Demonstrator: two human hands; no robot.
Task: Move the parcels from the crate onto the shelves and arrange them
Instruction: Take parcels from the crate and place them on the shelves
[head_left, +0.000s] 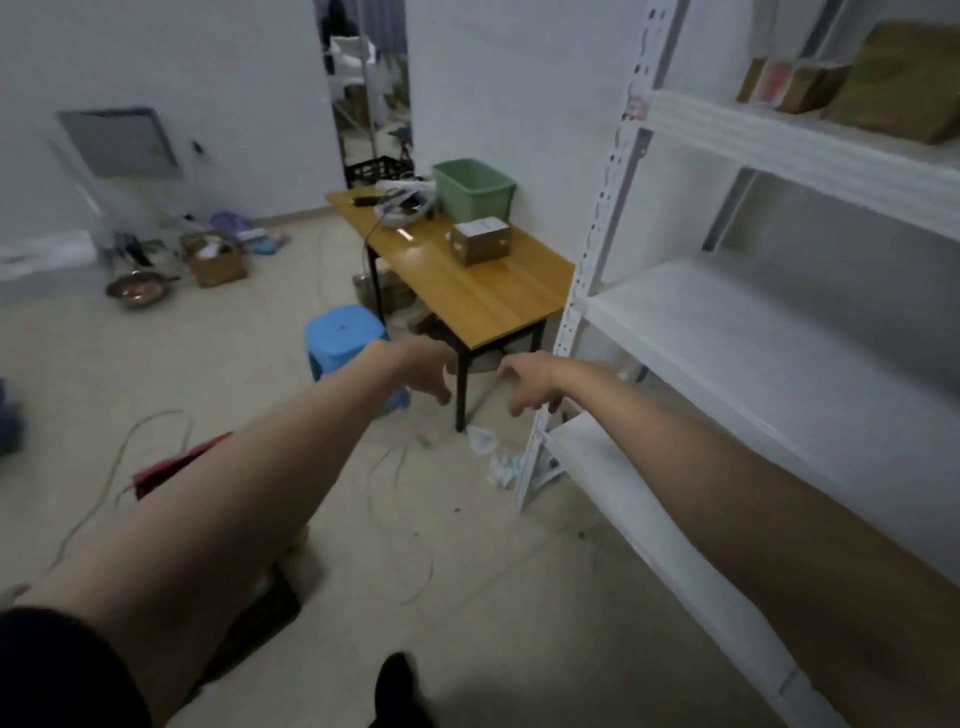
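Observation:
Both my arms reach forward over the floor. My left hand (423, 371) and my right hand (530, 382) hang side by side with loosely curled fingers and hold nothing. The white metal shelving unit (727, 332) stands at the right. Brown parcels (893, 83) lie on its upper shelf (779, 140). The middle and lower shelves show bare white boards. A small cardboard parcel (480, 240) sits on the wooden table (493, 296) ahead. A black crate (376, 170) stands behind the table's far end, its contents hidden.
A green bin (472, 188) and cables lie on the table. A blue stool (345, 338) stands left of it. Cords, crumpled paper (501, 465) and a red object (171, 465) lie on the floor. An open box (215, 260) and a pan (137, 288) sit far left.

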